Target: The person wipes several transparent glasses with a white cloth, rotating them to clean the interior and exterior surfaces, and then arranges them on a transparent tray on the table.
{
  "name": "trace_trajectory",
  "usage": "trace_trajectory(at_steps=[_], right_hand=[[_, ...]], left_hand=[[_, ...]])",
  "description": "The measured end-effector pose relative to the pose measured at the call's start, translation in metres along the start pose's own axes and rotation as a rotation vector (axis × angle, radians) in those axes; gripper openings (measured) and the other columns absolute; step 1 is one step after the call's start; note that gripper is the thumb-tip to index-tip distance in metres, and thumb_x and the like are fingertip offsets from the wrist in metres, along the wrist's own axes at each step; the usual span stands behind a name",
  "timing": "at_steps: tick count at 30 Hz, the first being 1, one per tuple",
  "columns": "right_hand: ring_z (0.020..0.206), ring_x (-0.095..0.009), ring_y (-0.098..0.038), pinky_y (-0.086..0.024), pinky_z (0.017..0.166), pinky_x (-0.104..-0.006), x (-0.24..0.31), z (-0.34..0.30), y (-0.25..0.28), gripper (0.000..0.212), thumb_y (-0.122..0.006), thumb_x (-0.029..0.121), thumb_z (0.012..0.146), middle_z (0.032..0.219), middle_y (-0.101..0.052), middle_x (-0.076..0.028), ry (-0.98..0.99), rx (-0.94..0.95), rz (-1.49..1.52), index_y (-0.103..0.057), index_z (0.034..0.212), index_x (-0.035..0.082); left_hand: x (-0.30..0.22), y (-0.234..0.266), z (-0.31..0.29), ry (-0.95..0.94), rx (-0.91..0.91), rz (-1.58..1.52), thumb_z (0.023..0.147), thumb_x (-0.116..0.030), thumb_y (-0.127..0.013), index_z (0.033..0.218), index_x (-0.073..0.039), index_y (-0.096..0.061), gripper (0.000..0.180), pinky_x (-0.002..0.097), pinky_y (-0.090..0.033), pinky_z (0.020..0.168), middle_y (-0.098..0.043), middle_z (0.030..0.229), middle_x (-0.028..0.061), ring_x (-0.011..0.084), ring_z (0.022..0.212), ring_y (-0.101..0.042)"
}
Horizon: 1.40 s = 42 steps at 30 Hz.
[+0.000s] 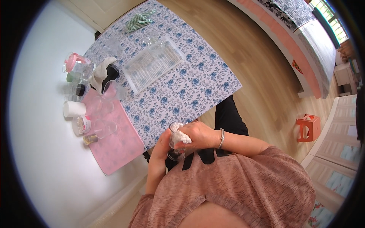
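Note:
Close to my body, at the table's near edge, my left hand [162, 144] is closed around a clear glass [176, 155]. A white, bumpy-textured cloth [181, 137] is bunched up in my right hand [199, 135], which presses it against the glass at its upper part. My fingers and the cloth cover much of the glass, so how far the cloth reaches inside cannot be made out. A silver bangle circles my right wrist.
On the flowered tablecloth [164, 100] lie a clear ribbed tray [154, 65] and a green-striped cloth [140, 21]. Clear cups [107, 128], a white cup [74, 109] and a pink-lidded pitcher [78, 65] stand along the wall, near a pink mat [116, 150]. An orange stool [308, 128] stands at right.

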State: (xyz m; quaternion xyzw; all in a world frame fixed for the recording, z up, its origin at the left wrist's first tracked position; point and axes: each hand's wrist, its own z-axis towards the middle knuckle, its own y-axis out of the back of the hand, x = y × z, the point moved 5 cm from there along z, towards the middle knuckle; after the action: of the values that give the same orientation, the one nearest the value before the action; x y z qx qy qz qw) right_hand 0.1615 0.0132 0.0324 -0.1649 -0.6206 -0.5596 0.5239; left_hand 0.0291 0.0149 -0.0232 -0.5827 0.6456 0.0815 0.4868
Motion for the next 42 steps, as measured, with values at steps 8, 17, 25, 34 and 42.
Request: trace_trajectory(at_steps=[8,17,25,34,42], right_hand=[[0.061,-0.032,-0.055,-0.044,0.055,-0.0382,0.0,0.001,-0.001,0.038,-0.063,0.039,0.073,0.065,-0.055,-0.014,-0.017,-0.017,0.026,-0.051,0.073,0.003],[0.063,-0.032,-0.056,-0.044,0.056,-0.0376,-0.004,-0.003,0.003,0.035,-0.066,0.038,0.071,0.07,-0.057,-0.013,0.056,0.167,0.064,-0.055,0.081,0.006],[0.062,-0.032,-0.057,-0.044,0.057,-0.0375,-0.005,-0.01,-0.002,0.032,-0.065,0.033,0.073,0.068,-0.057,-0.016,0.065,0.175,0.226,-0.056,0.079,0.003],[0.071,-0.012,-0.058,-0.052,0.054,-0.0244,-0.007,-0.003,0.02,0.043,-0.062,0.03,0.079,0.091,-0.058,-0.007,-0.497,-0.035,1.256,-0.049,0.108,0.001],[0.079,-0.014,-0.057,-0.055,0.054,-0.0288,0.009,0.004,-0.003,0.042,-0.06,0.029,0.08,0.097,-0.054,-0.007,-0.544,-0.025,1.532,-0.043,0.11,0.004]], left_hand=[[0.005,0.002,-0.003,0.041,-0.017,-0.043,0.087,-0.046,-0.041,0.11,-0.003,-0.05,0.049,0.0249,-0.042,0.077,-0.055,0.1,0.0041,0.0121,0.089,-0.052],[-0.018,-0.016,-0.005,-0.254,0.119,0.294,0.088,-0.041,-0.042,0.108,-0.002,-0.048,0.044,0.0237,-0.038,0.079,-0.051,0.101,0.0022,0.0094,0.09,-0.046],[-0.042,-0.023,-0.012,-0.224,0.013,0.586,0.088,-0.032,-0.047,0.107,-0.001,-0.049,0.036,0.0222,-0.039,0.075,-0.053,0.097,0.0044,0.0093,0.086,-0.048],[-0.084,0.012,-0.009,-0.548,0.132,0.244,0.088,-0.018,-0.047,0.118,0.0,-0.043,0.035,0.0348,-0.044,0.084,-0.052,0.114,0.0131,0.0236,0.104,-0.051],[-0.077,-0.029,-0.004,-0.888,0.25,0.2,0.067,-0.017,-0.072,0.113,-0.004,-0.048,0.054,0.0405,-0.033,0.095,-0.043,0.121,0.0149,0.0288,0.112,-0.043]])
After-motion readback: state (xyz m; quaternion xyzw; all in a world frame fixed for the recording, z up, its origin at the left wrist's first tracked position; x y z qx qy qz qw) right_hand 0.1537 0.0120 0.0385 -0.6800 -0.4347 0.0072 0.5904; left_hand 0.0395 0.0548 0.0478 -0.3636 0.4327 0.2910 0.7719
